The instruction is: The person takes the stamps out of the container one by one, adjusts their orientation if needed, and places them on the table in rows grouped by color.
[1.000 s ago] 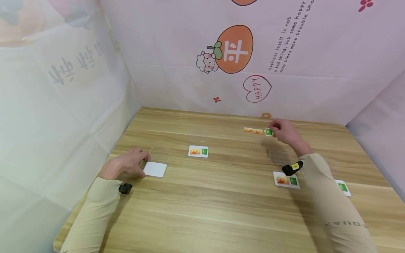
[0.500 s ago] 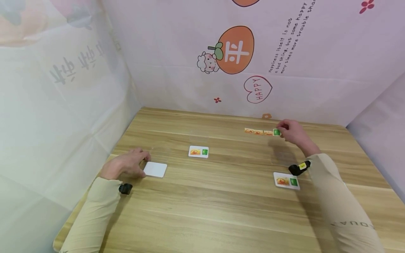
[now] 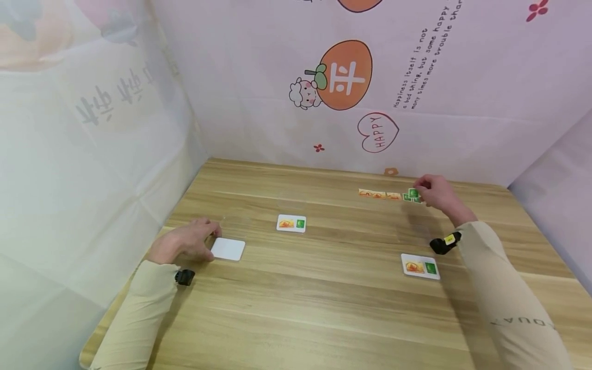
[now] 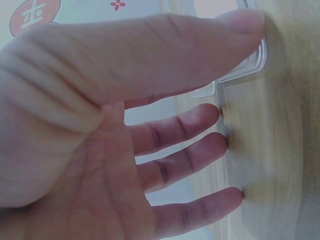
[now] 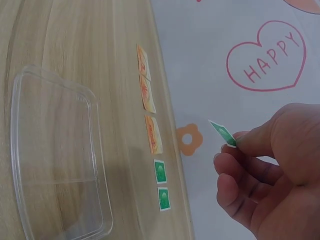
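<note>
Right wrist view: at the right of the frame, the right hand (image 5: 270, 170) pinches a small green slip (image 5: 223, 134) between thumb and finger, raised off the wooden table (image 5: 125, 190). Two green slips (image 5: 160, 171) lie at lower centre, in line with three orange slips (image 5: 147, 93) above; a clear tray (image 5: 60, 155) sits at left. At the left of the head view, the left hand (image 3: 187, 240) lies with fingers extended, gripping nothing clearly, its thumb beside a white card (image 3: 228, 248).
</note>
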A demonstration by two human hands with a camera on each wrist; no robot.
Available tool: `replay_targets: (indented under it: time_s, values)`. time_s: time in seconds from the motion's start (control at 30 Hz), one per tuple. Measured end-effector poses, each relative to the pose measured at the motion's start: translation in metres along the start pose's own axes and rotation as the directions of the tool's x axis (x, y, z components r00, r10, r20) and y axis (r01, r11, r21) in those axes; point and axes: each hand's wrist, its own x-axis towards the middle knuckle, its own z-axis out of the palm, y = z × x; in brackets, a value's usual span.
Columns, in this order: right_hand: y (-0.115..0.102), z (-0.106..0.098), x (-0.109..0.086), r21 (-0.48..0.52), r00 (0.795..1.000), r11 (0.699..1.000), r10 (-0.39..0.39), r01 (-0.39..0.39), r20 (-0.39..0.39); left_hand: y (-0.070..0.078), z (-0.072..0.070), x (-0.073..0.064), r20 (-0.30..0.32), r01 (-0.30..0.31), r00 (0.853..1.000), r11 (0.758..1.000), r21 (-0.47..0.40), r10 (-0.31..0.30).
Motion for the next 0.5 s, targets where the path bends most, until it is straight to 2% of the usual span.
replay_targets:
  time_s: [0.5]
  values:
    - [0.021, -0.001, 0.003, 0.006, 0.999, 0.999, 0.035, -0.035, -0.012, 0.001, 0.001, -0.001, 0.003, 0.015, 1.0, 1.0, -0.008, -0.015]
